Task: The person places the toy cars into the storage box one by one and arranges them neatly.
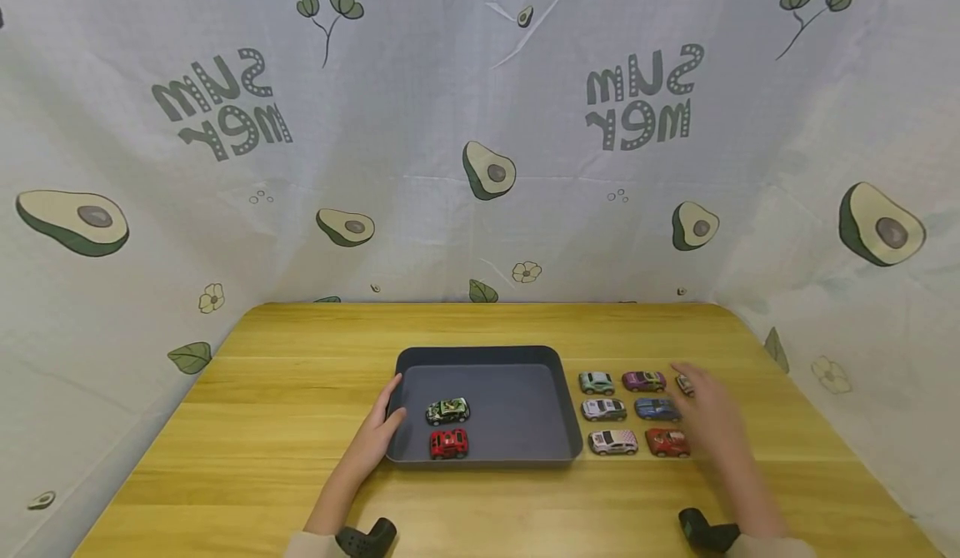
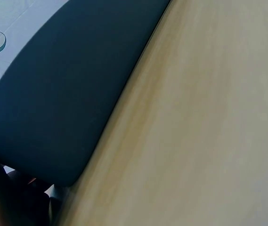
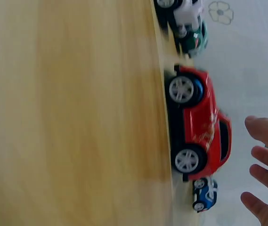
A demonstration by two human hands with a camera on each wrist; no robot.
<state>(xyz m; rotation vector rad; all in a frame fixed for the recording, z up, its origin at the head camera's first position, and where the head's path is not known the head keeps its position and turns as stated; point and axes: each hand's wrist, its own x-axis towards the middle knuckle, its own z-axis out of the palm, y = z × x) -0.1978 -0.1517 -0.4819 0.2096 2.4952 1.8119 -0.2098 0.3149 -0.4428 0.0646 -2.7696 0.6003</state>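
My left hand (image 1: 371,435) holds the left wall of a dark grey tray (image 1: 487,356), its thumb over the rim. In the tray sit a black-and-green patterned toy car (image 1: 447,411) and a red toy car (image 1: 448,444). My right hand (image 1: 712,416), blurred in the head view, hovers at the right end of the toy cars outside the tray. Its fingers are spread and hold nothing in the right wrist view. Nearest its fingertips is a pale toy car (image 1: 684,385), partly hidden by the hand. Another red toy car (image 3: 202,122) stands close to that hand.
Right of the tray stand a mint car (image 1: 596,383), a purple car (image 1: 643,381), a white-and-grey car (image 1: 603,410), a blue car (image 1: 657,409) and a white-and-pink car (image 1: 612,442). A patterned cloth (image 1: 420,233) hangs behind the wooden table (image 1: 300,391).
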